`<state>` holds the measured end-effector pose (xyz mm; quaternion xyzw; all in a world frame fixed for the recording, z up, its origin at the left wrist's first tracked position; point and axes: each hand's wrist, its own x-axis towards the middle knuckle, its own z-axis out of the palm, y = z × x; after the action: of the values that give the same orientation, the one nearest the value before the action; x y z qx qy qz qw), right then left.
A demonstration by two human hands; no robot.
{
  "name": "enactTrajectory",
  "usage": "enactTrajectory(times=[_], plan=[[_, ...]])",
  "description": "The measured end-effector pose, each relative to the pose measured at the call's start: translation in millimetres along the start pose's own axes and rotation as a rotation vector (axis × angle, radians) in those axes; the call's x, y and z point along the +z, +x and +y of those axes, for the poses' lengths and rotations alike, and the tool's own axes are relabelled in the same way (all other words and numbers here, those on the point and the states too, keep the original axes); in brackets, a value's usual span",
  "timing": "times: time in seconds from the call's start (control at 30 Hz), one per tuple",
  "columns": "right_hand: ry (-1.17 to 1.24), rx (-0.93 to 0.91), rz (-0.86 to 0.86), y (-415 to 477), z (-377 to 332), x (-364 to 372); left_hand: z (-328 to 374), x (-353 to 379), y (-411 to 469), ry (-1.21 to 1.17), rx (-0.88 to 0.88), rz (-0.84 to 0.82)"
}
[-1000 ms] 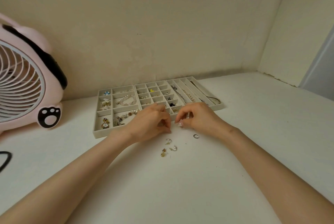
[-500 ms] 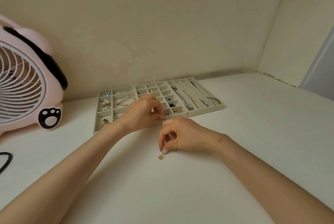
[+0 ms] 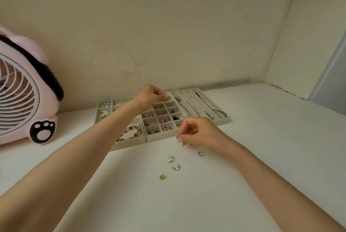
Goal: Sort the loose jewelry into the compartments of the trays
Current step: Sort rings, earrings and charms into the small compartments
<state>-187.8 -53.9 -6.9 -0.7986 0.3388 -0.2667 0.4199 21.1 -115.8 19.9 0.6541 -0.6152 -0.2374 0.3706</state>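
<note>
Left hand [image 3: 151,95] and right hand [image 3: 200,134] curl into pinches, contents I can't tell; ring [image 3: 200,153] looks light, slippery, so I'd pinch its rim.

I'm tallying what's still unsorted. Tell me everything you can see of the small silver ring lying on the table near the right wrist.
The silver ring is a small plain-looking band, silvery and shiny like metal. It lies flat on the white table, just on the near side of the right hand, outside the trays and right of the other loose pieces. Nothing appears to touch it. Finer detail is too small to tell.
</note>
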Motion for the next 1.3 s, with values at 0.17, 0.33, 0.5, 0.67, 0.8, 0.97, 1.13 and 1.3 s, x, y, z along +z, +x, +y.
enactTrajectory(times=[0.17,0.33,0.5,0.67,0.8,0.97,1.13,1.3], plan=[[-0.014,0.033,0.047,5,11,-4,-9,12,40,0.110,-0.057,0.023],[-0.024,0.006,0.055,7,15,-6,-21,19,58,0.315,-0.071,0.016],[0.008,-0.045,0.124,8,16,-9,-26,20,54,0.376,-0.020,0.008],[0.049,-0.095,0.180,9,19,-11,-25,13,29,0.375,0.088,0.050],[0.049,-0.088,0.259,13,19,-8,-17,4,-7,0.380,0.171,0.064],[-0.040,-0.067,0.278,32,6,-4,-21,-7,-41,0.304,0.196,0.097],[-0.312,-0.012,0.276,95,4,-11,-20,-8,-56,0.202,0.175,0.136],[-0.513,0.067,0.333,165,18,-16,-24,-3,-59,0.182,0.163,0.124]])
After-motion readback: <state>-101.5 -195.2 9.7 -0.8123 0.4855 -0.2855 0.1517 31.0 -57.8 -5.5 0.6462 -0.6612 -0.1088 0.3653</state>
